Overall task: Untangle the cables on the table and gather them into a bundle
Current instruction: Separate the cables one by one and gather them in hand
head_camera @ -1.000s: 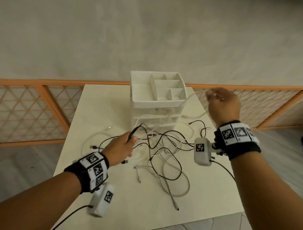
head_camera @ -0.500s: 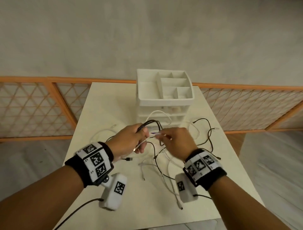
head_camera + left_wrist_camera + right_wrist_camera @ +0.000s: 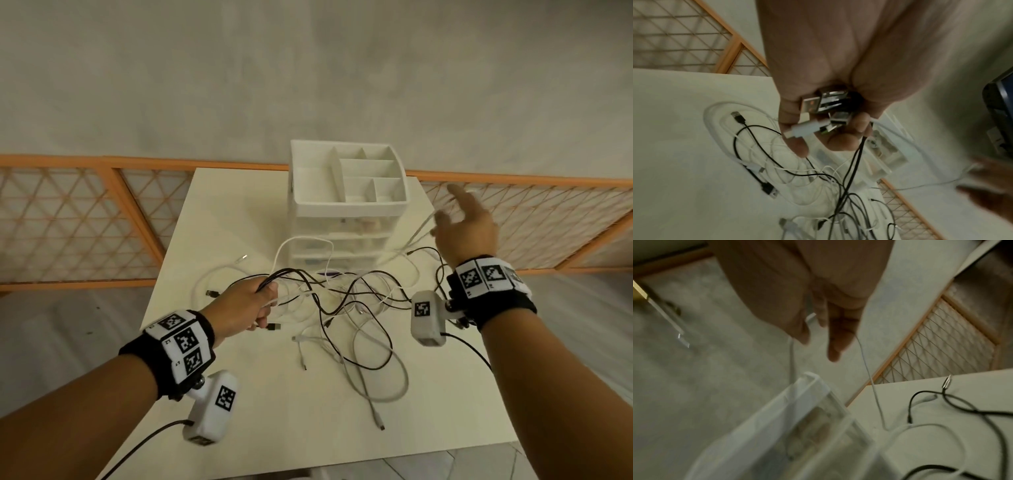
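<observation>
A tangle of black and white cables (image 3: 352,308) lies across the middle of the white table (image 3: 239,212). My left hand (image 3: 253,301) hovers at the tangle's left edge and grips a bunch of cable ends. In the left wrist view, several USB plugs (image 3: 818,104) stick out of the left hand (image 3: 818,121). My right hand (image 3: 462,222) is raised to the right of the drawer organizer. It pinches a white cable (image 3: 416,236) that runs taut down to the pile. In the right wrist view, the white cable (image 3: 869,374) hangs from the right hand (image 3: 818,331).
A white drawer organizer (image 3: 349,192) with open top compartments stands at the table's far middle, close to the right hand. An orange lattice fence (image 3: 85,219) runs behind the table. Loose cable ends trail toward the front edge (image 3: 376,421).
My right hand has swung from beside the left hand up and out to the right, drawing a white cable with it. The left hand keeps its grip on the cable ends.
</observation>
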`<action>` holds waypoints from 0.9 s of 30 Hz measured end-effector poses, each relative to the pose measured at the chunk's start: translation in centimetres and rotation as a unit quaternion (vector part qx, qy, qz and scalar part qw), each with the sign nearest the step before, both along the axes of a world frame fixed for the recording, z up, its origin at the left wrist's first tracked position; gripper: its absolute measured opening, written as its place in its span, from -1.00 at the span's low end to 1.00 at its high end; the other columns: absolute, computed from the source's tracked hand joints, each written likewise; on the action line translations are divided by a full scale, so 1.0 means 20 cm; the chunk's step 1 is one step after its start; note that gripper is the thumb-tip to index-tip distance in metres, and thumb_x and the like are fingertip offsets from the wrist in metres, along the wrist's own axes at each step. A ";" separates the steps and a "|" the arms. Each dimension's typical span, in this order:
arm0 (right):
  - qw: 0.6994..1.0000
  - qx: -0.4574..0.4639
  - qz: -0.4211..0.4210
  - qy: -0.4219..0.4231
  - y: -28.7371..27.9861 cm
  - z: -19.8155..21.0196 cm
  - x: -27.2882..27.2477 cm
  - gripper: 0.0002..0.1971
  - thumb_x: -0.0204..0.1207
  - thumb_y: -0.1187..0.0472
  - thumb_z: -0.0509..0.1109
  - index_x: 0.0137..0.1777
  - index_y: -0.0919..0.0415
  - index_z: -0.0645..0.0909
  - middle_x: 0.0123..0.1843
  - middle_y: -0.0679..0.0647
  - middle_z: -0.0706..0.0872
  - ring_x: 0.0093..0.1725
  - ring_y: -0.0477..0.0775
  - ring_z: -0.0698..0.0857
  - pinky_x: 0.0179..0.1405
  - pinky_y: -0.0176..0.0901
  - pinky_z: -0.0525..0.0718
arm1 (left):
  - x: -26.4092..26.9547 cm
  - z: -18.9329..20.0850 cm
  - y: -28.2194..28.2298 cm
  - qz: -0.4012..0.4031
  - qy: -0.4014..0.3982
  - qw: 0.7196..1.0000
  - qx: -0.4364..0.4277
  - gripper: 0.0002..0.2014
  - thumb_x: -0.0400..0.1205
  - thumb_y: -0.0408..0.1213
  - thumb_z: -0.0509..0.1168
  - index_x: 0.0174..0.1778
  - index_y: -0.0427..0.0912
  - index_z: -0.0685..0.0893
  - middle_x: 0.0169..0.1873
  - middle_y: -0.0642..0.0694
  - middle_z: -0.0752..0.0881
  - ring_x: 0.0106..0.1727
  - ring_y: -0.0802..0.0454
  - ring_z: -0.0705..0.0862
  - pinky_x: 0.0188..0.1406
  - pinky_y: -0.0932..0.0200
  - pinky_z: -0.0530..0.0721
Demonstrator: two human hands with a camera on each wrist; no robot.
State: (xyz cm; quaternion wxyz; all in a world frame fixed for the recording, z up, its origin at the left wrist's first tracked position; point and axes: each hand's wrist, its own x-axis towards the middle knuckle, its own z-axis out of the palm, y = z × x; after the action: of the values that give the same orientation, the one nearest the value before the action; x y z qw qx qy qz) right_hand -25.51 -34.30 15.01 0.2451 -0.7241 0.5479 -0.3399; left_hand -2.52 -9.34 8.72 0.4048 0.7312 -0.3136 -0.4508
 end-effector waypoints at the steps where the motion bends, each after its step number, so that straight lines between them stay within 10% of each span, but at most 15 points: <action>1: 0.995 0.033 0.024 0.088 0.03 -0.02 0.00 -0.38 0.59 0.22 0.35 0.64 -0.17 0.39 0.57 0.13 0.57 0.37 0.30 0.70 0.40 -0.02 0.61 | -0.01 0.02 0.00 0.010 0.015 1.000 -0.005 -0.69 0.80 -0.11 0.14 -0.21 -0.17 0.55 -0.54 0.06 0.46 -0.44 0.04 0.49 -0.35 0.13 0.53; 3: 0.981 0.064 0.048 0.179 0.14 -0.07 0.04 -0.28 0.55 0.25 0.38 0.70 -0.10 0.29 0.53 0.27 0.50 0.33 0.27 0.66 0.35 0.07 0.63 | -0.03 0.05 -0.02 0.031 0.054 0.998 -0.016 -0.69 0.80 -0.10 0.15 -0.19 -0.18 0.58 -0.54 0.05 0.43 -0.49 0.08 0.45 -0.37 0.15 0.53; 8: 0.950 -0.024 0.299 0.082 0.57 -0.15 0.22 -0.54 0.43 0.16 0.60 0.34 -0.11 0.69 0.10 0.01 0.63 -0.27 -0.36 0.50 -0.01 -0.11 0.69 | -0.10 0.15 -0.07 0.039 0.162 0.984 -0.057 -0.68 0.78 -0.10 0.19 -0.19 -0.25 0.57 -0.53 -0.02 0.38 -0.58 0.06 0.38 -0.44 0.13 0.57; 16: 0.912 0.080 0.402 0.026 0.70 -0.10 0.27 -0.85 0.58 0.28 0.42 -0.02 0.11 0.83 -0.41 -0.22 0.71 -0.51 -0.20 0.54 -0.41 -0.52 0.40 | -0.12 0.20 -0.06 0.064 0.171 0.980 -0.080 -0.69 0.77 -0.07 0.20 -0.19 -0.20 0.49 -0.53 -0.08 0.45 -0.59 0.01 0.43 -0.54 0.19 0.42; 23: 0.934 -0.103 0.343 0.011 0.56 -0.14 0.23 -0.87 0.55 0.26 0.45 -0.08 0.18 0.85 -0.32 0.02 0.83 -0.33 0.05 0.72 -0.26 -0.01 0.72 | -0.07 0.17 0.01 -0.020 0.187 0.981 -0.052 -0.68 0.78 -0.06 0.17 0.01 -0.26 0.65 -0.20 -0.30 0.81 -0.07 -0.24 0.80 0.13 -0.28 0.73; 27: 0.933 -0.096 0.344 0.035 0.57 -0.15 0.23 -0.88 0.56 0.26 0.49 -0.01 0.13 0.87 -0.23 0.01 0.86 -0.26 -0.05 0.73 -0.16 -0.11 0.70 | -0.07 0.18 0.01 -0.042 0.196 0.979 -0.034 -0.65 0.77 -0.03 0.17 -0.03 -0.27 0.64 -0.38 -0.21 0.62 -0.24 -0.18 0.75 0.04 -0.25 0.76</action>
State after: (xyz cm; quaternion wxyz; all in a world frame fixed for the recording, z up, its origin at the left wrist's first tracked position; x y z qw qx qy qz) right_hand -20.86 -22.96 11.96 0.2569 -0.8996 0.2384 -0.2606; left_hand -4.02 -9.19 12.32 0.4636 0.6007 -0.2741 -0.5909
